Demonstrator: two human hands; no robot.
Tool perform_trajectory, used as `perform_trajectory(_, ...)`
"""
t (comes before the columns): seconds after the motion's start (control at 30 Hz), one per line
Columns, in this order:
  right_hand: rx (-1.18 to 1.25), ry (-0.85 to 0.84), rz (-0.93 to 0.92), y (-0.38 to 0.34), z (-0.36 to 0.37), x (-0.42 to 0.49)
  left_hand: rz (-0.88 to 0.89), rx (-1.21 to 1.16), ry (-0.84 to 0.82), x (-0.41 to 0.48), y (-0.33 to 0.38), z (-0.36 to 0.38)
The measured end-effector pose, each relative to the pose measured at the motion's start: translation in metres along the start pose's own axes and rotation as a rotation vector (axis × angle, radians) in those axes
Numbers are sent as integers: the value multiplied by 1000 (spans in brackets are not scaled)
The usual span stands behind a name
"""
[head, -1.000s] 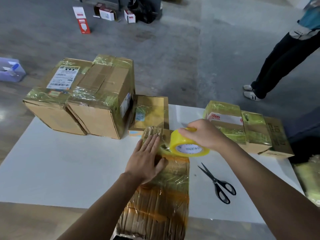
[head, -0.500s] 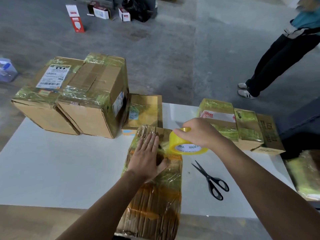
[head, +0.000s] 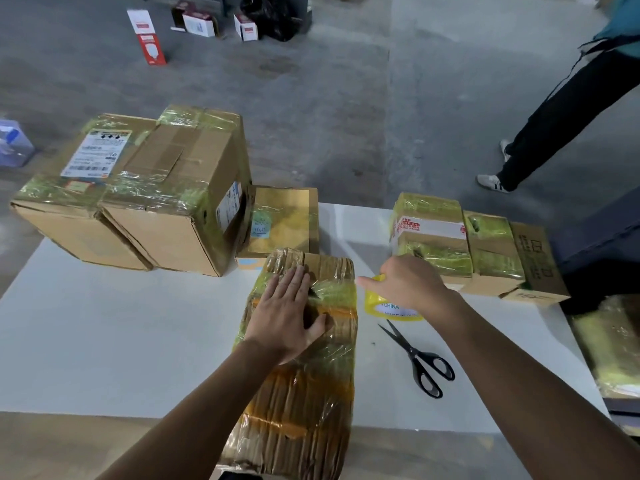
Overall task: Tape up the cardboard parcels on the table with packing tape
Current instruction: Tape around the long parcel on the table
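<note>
Pressing parcel [head: 304, 410], left hand [head: 287, 320]; right hand [head: 408, 289] grips tape [head: 386, 308].

Glossy-taped cardboard parcel [head: 304, 375] (crinkled film)

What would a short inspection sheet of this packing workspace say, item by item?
Surface: white table top; no spills seen.
Job's things: taped parcel in the near middle, reaching past the top's near edge; yellow tape roll just right of it; two large boxes far left; flat box behind the parcel; three small boxes far right. All show tape.
Clutter: black scissors lying right of the parcel.
Grips: left grip rests flat on the parcel; right grip holds the tape roll.
Cables: nothing seen.
Surroundings: concrete floor; small cartons and black bag far off; a person stands at the right.
</note>
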State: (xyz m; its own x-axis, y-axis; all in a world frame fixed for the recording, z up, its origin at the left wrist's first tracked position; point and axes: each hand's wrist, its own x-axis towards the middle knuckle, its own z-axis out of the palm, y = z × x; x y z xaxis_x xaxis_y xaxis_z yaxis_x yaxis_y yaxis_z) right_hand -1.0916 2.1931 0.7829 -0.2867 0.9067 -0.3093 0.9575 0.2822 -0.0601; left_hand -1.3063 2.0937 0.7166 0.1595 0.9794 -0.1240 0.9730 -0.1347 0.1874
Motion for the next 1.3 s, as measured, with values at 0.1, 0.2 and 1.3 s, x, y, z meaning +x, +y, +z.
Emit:
perform_trajectory(0.1, 19, -59, 14, 3, 11, 3, 0, 10, 3, 0, 1, -1)
perform_trajectory(0.2, 98, -106, 49, 3, 20, 5, 3, 19, -22, 0, 1, -1)
perform_trajectory(1.3, 160, -160, 54, 3, 32, 4, -374, 88, -277, 23, 112, -7)
